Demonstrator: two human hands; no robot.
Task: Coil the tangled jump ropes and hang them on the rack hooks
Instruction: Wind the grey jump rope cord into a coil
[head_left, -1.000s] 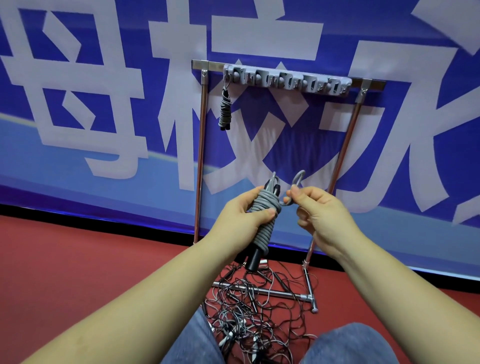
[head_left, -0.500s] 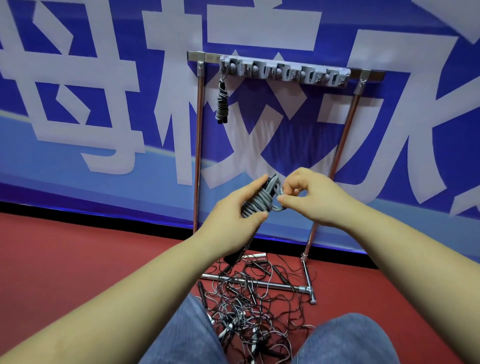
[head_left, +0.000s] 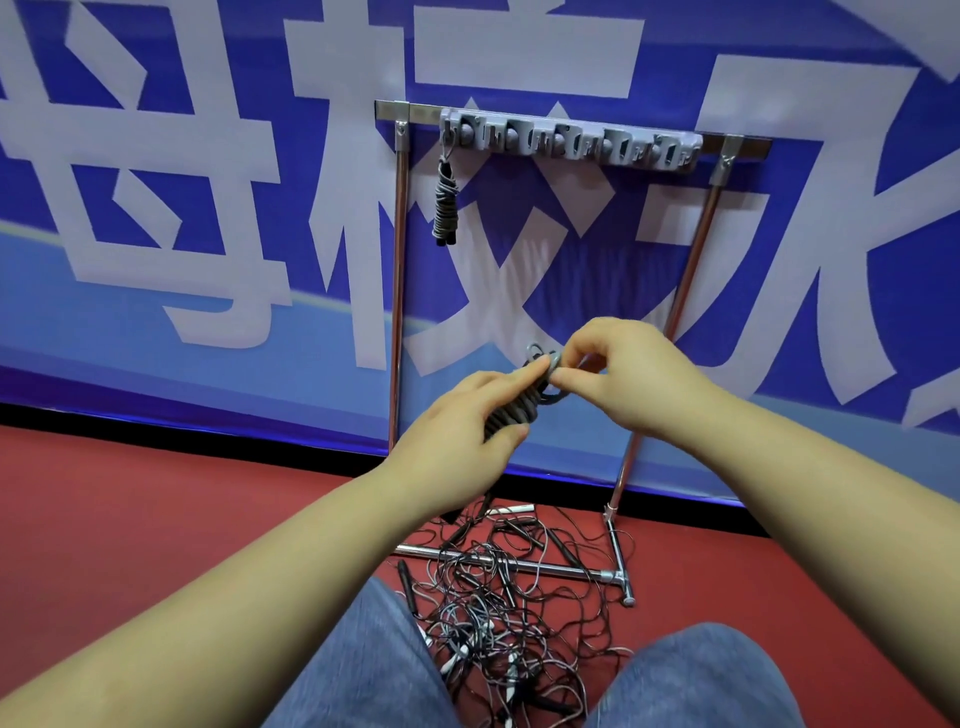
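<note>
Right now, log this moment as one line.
left hand grips coiled rope | right hand pinches its loop | one rope hung

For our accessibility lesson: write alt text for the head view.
Left hand grips a coiled grey jump rope while the right hand pinches its top loop. Behind, another coiled rope hangs on the silver metal rack; tangled black ropes cover the red floor.

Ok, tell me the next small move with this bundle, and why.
Probably finish tucking the end loop with the right hand, since the left hand grips a fully wound coiled rope; then lift it to a free hook beside the hung rope.
</note>
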